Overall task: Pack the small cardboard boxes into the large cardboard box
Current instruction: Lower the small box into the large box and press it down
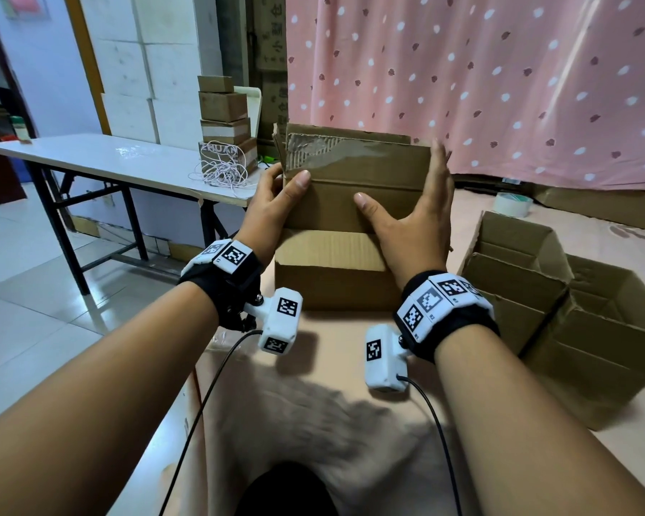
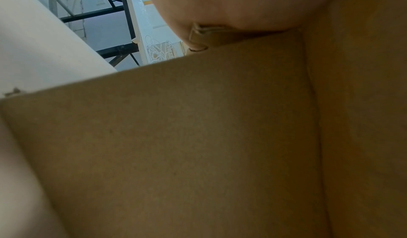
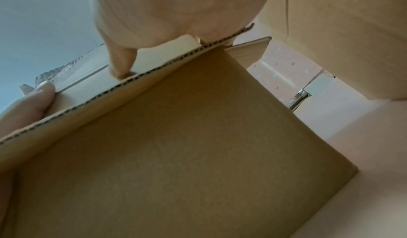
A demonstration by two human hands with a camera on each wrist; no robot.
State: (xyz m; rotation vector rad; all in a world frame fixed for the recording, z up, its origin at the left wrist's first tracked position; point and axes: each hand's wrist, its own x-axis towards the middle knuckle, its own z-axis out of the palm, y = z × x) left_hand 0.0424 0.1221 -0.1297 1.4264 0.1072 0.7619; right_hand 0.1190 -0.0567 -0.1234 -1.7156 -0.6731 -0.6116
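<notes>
Box (image 1: 354,202) upright — long axis left-right; left hand (image 1: 272,206) | right hand (image 1: 414,217) holding

Matt corrugated cardboard box (image 1: 354,202), glossy white tabletop (image 1: 101,158), spotted cloth curtain (image 1: 499,76)

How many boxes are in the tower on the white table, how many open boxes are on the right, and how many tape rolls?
Boxes in the tower: 4
Open boxes on the right: 2
Tape rolls: 1
Total: 7
</notes>
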